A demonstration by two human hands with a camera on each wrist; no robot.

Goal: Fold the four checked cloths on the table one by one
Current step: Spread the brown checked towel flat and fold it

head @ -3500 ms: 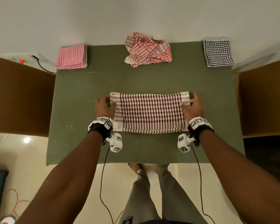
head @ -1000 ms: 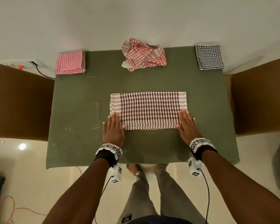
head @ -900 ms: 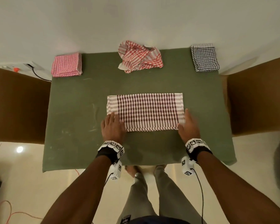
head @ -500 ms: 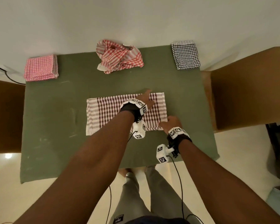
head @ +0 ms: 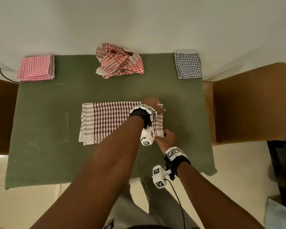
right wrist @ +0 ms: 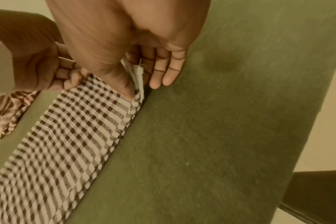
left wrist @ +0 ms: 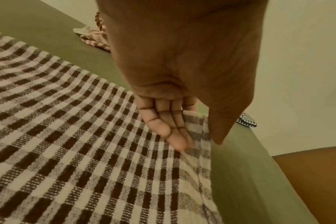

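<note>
**Maroon checked cloth held at its right end by both your hands**

The maroon checked cloth (head: 109, 121) lies as a long folded strip in the middle of the green table (head: 40, 146). Your left hand (head: 151, 104) reaches across to its far right corner, and your right hand (head: 166, 138) is at the near right corner.

Your head view shows only the backs of the hands. The left wrist view shows more: your left fingers (left wrist: 163, 121) are curled over the cloth's corner with the thumb beside them, pinching the edge. The right wrist view shows your right hand (right wrist: 144, 68) pinching the white hem between thumb and fingers, the corner lifted slightly off the table.

Count four cloths: this one, a crumpled red checked cloth (head: 120, 65) at the middle of the far edge, a folded pink checked cloth (head: 36, 67) at the far left corner, and a folded black checked cloth (head: 187, 64) at the far right corner. You wear two wristbands (head: 147, 111) bearing black-and-white square markers. No writing is readable.
</note>
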